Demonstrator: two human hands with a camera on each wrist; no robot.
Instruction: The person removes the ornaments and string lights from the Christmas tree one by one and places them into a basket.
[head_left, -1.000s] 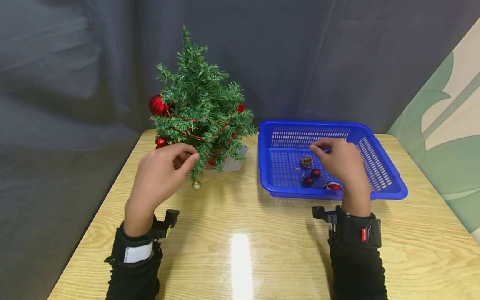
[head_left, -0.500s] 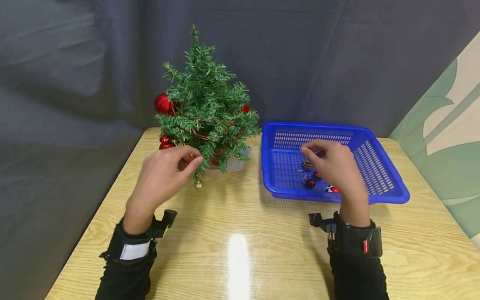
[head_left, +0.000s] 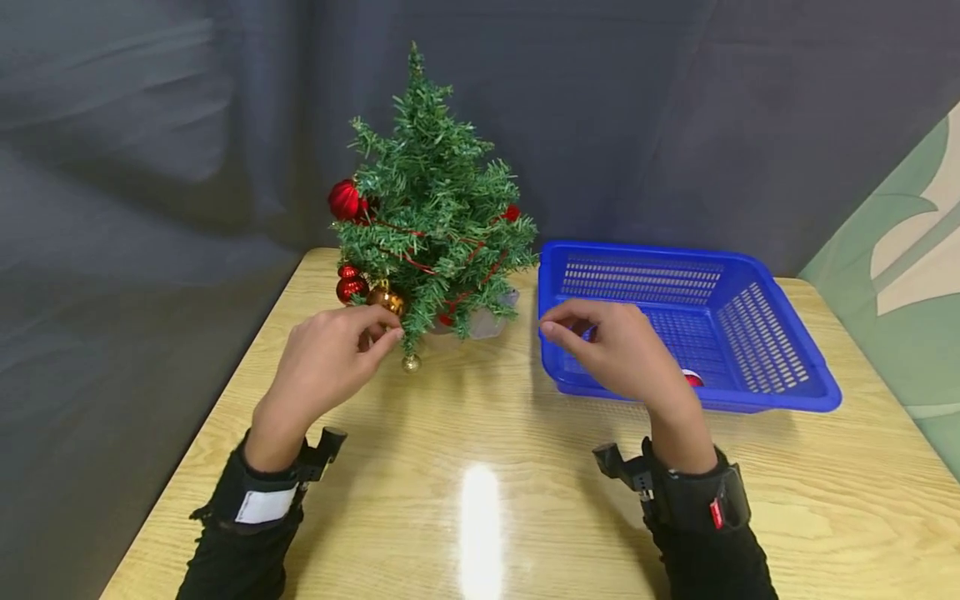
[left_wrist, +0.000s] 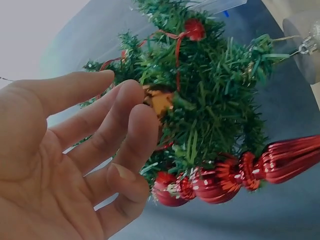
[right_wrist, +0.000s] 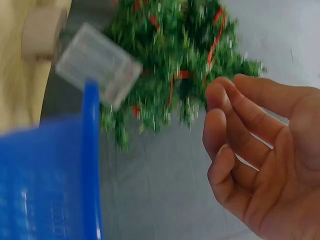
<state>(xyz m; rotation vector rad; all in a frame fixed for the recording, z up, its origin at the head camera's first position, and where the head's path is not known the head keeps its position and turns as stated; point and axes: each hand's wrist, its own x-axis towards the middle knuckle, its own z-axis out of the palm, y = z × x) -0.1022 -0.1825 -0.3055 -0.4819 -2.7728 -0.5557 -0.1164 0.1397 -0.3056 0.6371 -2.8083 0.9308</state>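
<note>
A small artificial Christmas tree (head_left: 442, 175) with a red garland stands at the back left-centre. My left hand (head_left: 326, 354) hovers before its lower left branches, fingers loosely bent and nothing visible in them. A shiny gold bauble (head_left: 386, 298) hangs just beyond those fingertips; the left wrist view shows it partly hidden by them. Red ornaments (head_left: 351, 285) hang on the tree's left side, and a small gold ball (head_left: 411, 363) dangles low in front. Over the left part of the blue basket (head_left: 551, 333), my right hand (head_left: 618, 346) holds its thumb and index tips close together, with nothing visible between them.
Inside the basket a red-and-white ornament (head_left: 692, 379) shows beside my right wrist. A clear box (right_wrist: 98, 64) sits at the foot of the tree. Everything stands on a wooden table (head_left: 390, 500), with a dark curtain (head_left: 637, 108) behind.
My right hand has moved left from over the basket's middle toward its left rim, now hiding the pinecone and small red balls. The left hand stays nearly still; the view has shifted slightly.
</note>
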